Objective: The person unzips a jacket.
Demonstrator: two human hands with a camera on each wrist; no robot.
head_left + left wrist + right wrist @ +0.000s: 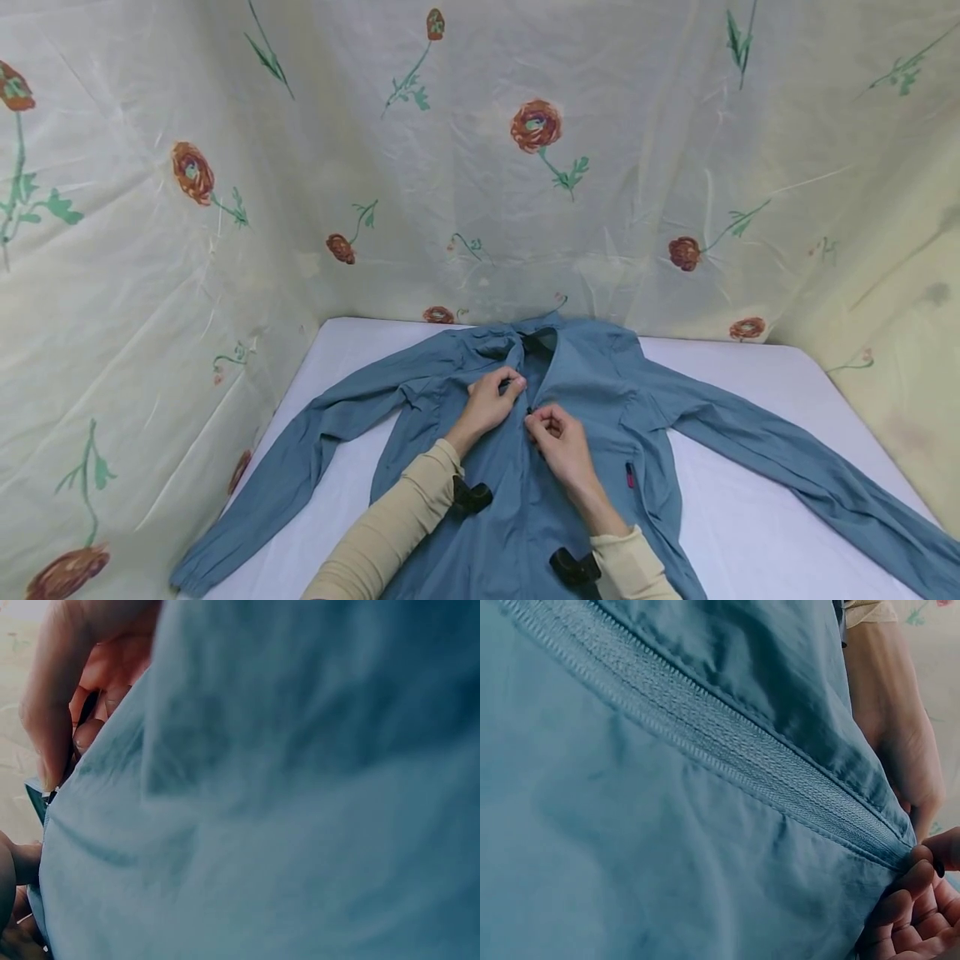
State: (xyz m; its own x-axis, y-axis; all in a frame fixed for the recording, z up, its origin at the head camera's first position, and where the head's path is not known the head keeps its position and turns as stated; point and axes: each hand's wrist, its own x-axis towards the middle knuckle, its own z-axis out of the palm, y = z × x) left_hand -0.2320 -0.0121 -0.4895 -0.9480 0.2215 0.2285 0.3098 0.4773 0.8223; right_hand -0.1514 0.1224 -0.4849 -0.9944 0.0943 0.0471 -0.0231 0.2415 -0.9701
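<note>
Left hand [491,406], lower centre of frame, pinches the jacket [588,375] front; right hand [561,442], just below, pinches the zip pull [529,410]; I'd keep both edges taut

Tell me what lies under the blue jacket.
The blue jacket lies on a white surface, visible on both sides of it. The part directly beneath is covered, so whether anything else is there cannot be seen.

A cream-coloured sheet [450,175] printed with rust-red flowers hangs beyond the hands [490,403]. Below them lies a smooth white tabletop [742,517].
</note>
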